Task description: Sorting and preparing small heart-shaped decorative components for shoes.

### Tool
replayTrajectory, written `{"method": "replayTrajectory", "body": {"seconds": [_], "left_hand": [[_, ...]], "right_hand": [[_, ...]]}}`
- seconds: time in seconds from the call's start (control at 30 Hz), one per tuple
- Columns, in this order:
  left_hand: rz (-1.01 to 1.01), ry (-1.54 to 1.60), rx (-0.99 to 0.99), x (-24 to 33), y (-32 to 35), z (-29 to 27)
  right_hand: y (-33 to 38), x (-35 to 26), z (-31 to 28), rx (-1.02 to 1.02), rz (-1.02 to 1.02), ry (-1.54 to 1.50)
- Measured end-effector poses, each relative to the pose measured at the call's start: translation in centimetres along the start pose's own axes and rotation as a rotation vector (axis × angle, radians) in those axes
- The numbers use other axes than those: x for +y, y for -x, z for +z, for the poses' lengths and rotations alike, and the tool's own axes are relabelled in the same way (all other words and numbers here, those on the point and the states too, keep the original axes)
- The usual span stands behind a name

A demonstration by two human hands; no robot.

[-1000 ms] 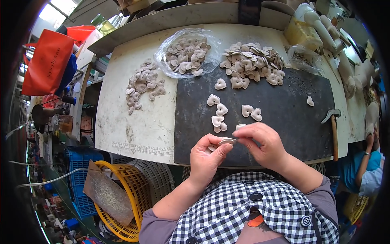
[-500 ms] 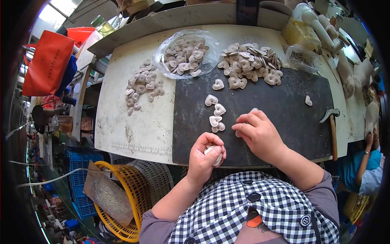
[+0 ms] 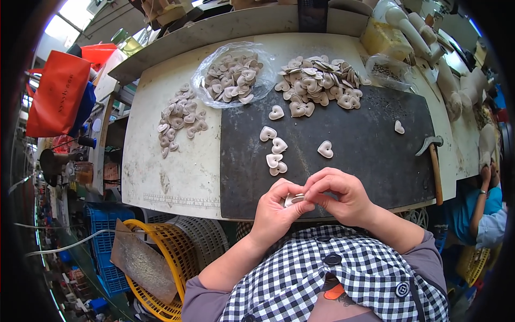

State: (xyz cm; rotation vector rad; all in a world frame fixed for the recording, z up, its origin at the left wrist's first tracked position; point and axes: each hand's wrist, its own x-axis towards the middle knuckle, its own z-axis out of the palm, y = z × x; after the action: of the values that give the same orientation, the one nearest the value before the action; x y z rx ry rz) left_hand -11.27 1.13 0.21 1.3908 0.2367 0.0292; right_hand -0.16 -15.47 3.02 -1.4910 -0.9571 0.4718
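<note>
Close to the mat's front edge, my left hand is closed around a few pale heart-shaped pieces. My right hand meets it there, its thumb and fingertips pinching at the same pieces; the fingers partly hide how many there are. Beyond the hands, a single beige padded heart lies on the black mat. To its left is a short column of several hearts, some overlapping, with another heart above them. One more heart sits near the mat's right side.
A large heap of hearts stands at the mat's far edge. Left of it are an open clear plastic bag of hearts and a loose pile. A wooden-handled hammer lies at the right. Yellow basket stands below left.
My right hand has moved left and toward me, joining my left hand at the pieces. The single heart it partly covered now shows on the mat. The view has shifted slightly.
</note>
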Motion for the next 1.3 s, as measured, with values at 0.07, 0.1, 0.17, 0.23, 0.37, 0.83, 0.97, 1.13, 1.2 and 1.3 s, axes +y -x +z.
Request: {"method": "replayTrajectory", "body": {"seconds": [0.07,0.1,0.17,0.23,0.37,0.83,0.97,1.13,1.2,1.3], "left_hand": [[0.013,0.074,0.048,-0.2,0.2,-0.2],[0.012,0.073,0.053,-0.1,0.3,-0.4],[-0.073,0.557,0.065,0.1,0.4,-0.9],[-0.006,0.557,0.061,0.2,0.5,-1.8],[0.050,0.645,0.096,0.2,1.1,-3.8],[-0.058,0.168,0.235,1.3,0.9,-3.7],[0.186,-0.362,0.169,2.1,-0.1,-3.4],[0.184,-0.093,0.290,0.2,-0.1,-3.9],[0.162,0.145,0.313,0.4,0.0,-4.2],[0.188,0.382,0.366,0.7,-0.3,-4.2]], "right_hand": [[-0.9,0.1,-0.8,0.056,-0.069,0.201],[-1.6,0.6,-1.6,0.124,-0.108,0.352],[-2.9,1.8,-2.9,0.265,-0.049,0.859],[-2.8,2.8,-3.5,0.159,0.022,0.797],[-4.6,1.1,-0.6,-0.079,0.146,0.461],[-5.2,1.2,2.1,-0.050,0.200,0.412],[-3.7,2.0,2.4,0.074,0.122,0.152],[-5.2,0.6,2.0,-0.064,0.004,0.306],[-6.8,2.2,1.8,0.084,-0.082,0.542],[-9.0,4.4,1.9,0.176,-0.210,0.953]]}}
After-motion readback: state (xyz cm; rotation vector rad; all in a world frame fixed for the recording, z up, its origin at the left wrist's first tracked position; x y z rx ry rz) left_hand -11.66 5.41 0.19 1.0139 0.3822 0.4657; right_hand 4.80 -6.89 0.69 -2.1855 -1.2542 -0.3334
